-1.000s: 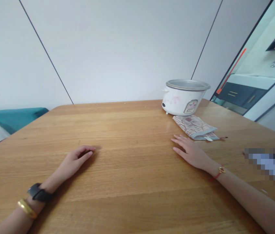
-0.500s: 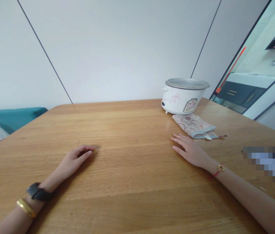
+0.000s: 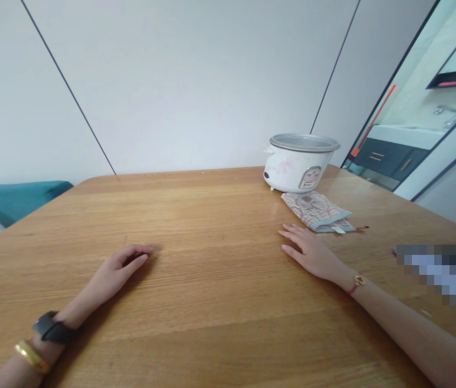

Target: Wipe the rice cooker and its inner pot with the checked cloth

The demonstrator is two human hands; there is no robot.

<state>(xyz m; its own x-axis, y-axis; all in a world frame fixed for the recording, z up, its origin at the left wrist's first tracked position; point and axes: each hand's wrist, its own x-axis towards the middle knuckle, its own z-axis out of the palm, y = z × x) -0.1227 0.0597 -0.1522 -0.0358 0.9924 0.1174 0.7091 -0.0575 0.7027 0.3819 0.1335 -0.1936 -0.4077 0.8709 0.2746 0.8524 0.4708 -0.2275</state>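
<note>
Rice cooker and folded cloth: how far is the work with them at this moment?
Done: nothing visibly; the rice cooker stands lidless at the far side of the table, the folded cloth flat before it. In hand: nothing; the right hand rests flat on the wood, fingertips near the cloth but apart, and the left hand lies loosely curled, empty. Left: cooker and cloth both untouched.
</note>
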